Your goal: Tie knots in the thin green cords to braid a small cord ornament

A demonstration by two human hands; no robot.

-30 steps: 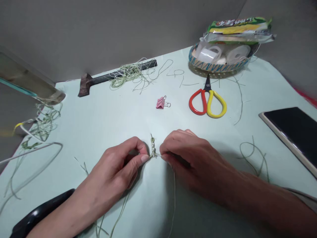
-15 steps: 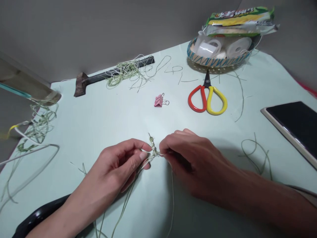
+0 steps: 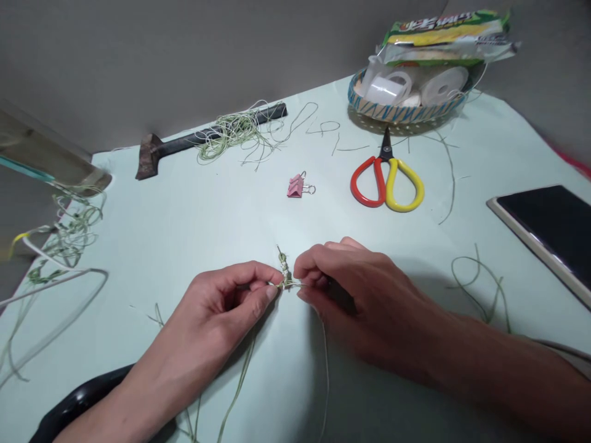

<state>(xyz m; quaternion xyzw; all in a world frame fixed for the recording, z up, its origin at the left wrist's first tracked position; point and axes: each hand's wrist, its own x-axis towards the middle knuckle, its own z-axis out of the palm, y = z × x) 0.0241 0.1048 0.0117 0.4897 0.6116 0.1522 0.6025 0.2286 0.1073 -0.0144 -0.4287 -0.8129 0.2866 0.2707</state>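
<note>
A short, knotted, pale green cord lies pointing away between left hand and right hand.

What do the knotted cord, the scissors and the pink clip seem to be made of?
Knotted cord: thin and bending, perhaps cotton or synthetic; finish unclear.
Scissors: dark blades, probably metal; glossy handles, likely plastic.
Pink clip: smooth and folded, probably painted metal; shiny wire loops.

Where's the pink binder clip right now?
In the head view, the pink binder clip lies just above centre, left of the scissors and farther out than the knotted cord between the left hand and right hand.
</note>
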